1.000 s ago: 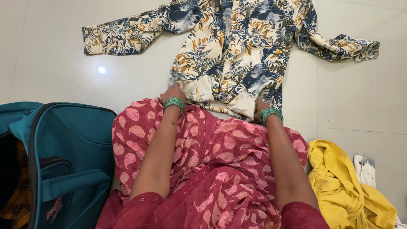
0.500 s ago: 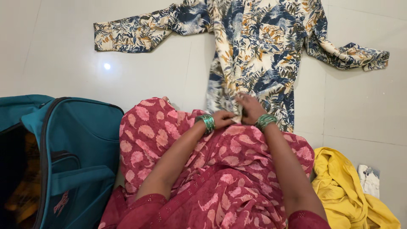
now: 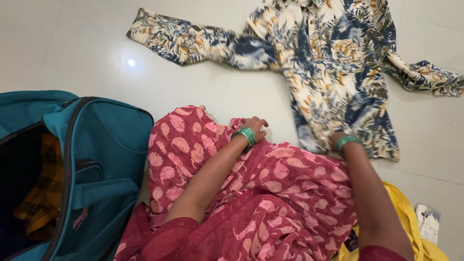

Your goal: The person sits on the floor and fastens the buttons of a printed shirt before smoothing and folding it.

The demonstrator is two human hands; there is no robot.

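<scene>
Fingers of my right hand seem to pinch the leaf-print shirt's hem on the floor, though I cannot tell for sure, while my left hand, loosely curled, rests on my lap.

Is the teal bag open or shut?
Open: the bag shows a gaping dark inside at its left, with yellow checked cloth visible in it.

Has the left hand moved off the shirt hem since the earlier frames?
Yes. The left hand came off the shirt hem and now rests by the red-clad knee, nearer the teal bag.
</scene>
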